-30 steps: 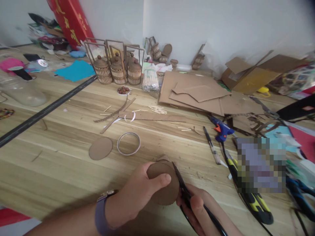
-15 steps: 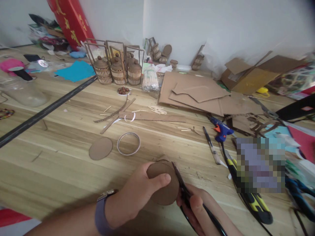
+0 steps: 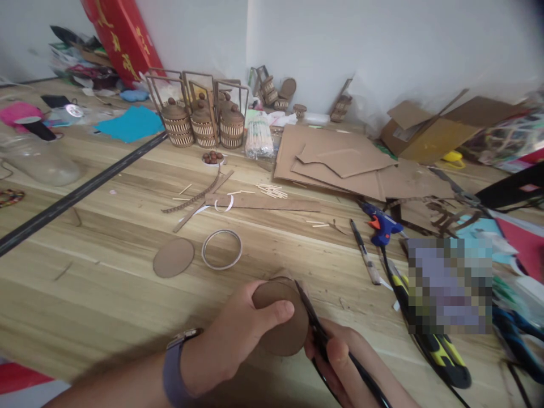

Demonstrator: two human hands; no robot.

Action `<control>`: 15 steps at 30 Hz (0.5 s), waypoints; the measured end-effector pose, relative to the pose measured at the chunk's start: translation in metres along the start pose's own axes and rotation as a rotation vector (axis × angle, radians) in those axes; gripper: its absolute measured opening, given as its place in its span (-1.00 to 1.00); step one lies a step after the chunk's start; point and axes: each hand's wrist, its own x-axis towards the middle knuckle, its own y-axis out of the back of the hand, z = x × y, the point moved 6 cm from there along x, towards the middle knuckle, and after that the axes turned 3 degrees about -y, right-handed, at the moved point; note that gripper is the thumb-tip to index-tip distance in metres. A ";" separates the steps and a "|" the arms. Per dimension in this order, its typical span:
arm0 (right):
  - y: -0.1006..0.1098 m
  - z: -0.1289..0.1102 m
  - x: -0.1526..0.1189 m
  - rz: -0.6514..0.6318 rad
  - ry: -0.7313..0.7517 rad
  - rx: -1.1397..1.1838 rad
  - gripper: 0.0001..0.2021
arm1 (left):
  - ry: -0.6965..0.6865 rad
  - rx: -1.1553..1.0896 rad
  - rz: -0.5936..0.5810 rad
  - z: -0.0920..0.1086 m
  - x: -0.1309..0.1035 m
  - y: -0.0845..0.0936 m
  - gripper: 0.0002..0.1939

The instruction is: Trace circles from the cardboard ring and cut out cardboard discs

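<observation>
My left hand, with a watch on its wrist, grips a round brown cardboard disc, thumb on top and the other fingers hidden beneath. My right hand is closed around black scissors, whose blades lie along the right edge of the disc. On the table beyond the hands are another cardboard disc and a ring, side by side. A long cardboard strip lies farther back, near a small pile of short sticks.
A blue glue gun, a pen and a yellow-black cutter lie to the right. Behind are stacked cardboard sheets, lidded basket-like pots, a bowl of brown balls and an open carton.
The scissor tips have shifted very slightly left and up along the edge of the disc. The hands are otherwise almost unmoved.
</observation>
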 end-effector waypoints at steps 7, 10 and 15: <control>0.004 -0.006 0.000 0.092 0.142 -0.108 -0.27 | -0.023 -0.044 -0.018 -0.001 0.000 -0.001 -0.50; 0.004 -0.006 -0.004 0.105 0.155 -0.124 -0.29 | -0.015 -0.022 0.010 0.000 0.000 0.000 -0.52; 0.006 -0.006 -0.005 0.122 0.153 -0.096 -0.29 | -0.032 0.009 0.012 0.005 0.000 0.000 -0.57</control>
